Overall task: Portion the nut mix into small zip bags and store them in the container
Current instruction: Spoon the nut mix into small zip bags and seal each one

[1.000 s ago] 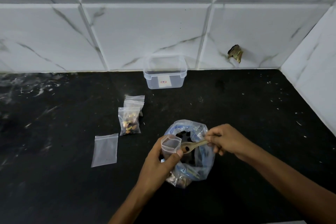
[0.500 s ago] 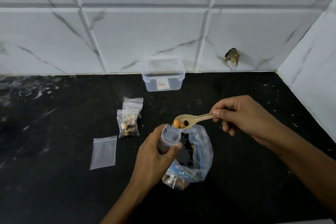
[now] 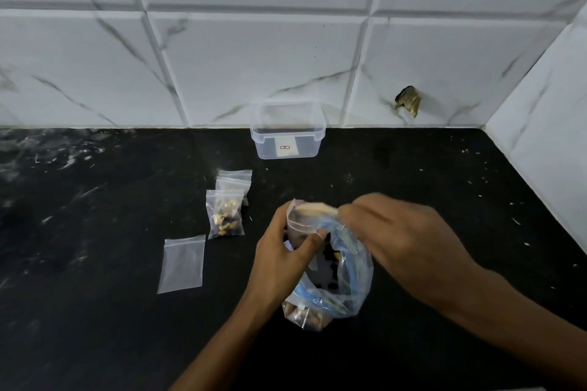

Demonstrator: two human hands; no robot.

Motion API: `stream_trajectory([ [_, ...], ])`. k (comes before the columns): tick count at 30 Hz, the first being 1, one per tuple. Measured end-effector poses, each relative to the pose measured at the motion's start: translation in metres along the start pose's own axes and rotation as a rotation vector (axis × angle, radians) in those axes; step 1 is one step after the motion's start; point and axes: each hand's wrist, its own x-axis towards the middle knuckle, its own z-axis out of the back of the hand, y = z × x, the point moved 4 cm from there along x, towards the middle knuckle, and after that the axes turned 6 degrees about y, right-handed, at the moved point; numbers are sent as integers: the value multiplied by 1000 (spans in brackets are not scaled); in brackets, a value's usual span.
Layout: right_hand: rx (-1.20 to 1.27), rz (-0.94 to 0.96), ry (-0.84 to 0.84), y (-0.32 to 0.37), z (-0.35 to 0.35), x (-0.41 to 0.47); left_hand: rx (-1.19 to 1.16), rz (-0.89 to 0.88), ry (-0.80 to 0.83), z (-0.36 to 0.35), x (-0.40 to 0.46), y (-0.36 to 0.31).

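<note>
Two tiled walls [image 3: 254, 57] of white marbled squares meet at the right above a black bench [image 3: 95, 327]. Against the back wall stands a clear lidless container [image 3: 287, 133], well apart from the hands. Near the bench's middle sits the big bag of nut mix [image 3: 333, 289], its mouth open and dark nuts showing inside. The right hand [image 3: 394, 232] is blurred above that bag; it seems to pinch a wooden spoon [image 3: 314, 208] whose bowl lies over the small bag's mouth, though the grip itself cannot be made out clearly. The left hand [image 3: 282, 257] curls round a small zip bag [image 3: 301, 225], holding it upright and open just beside the big bag. To the left lie an empty flat zip bag [image 3: 182, 263] and two filled small bags [image 3: 227, 209], overlapping.
</note>
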Motion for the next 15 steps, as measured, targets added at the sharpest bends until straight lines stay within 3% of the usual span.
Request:
stream_trajectory([
  [4,205,-283,-220,-33,10,-8,-69,57,-34,14,-6,14],
  [6,306,-442,-140,-47,-9,-17,-101,85,-52,23,-13,21],
  [10,381,-641,257,-51,-84,-40,-124,147,-14,35,-32,29],
  [15,274,-617,258,-49,-133,-36,-166,203,45,24,-44,38],
])
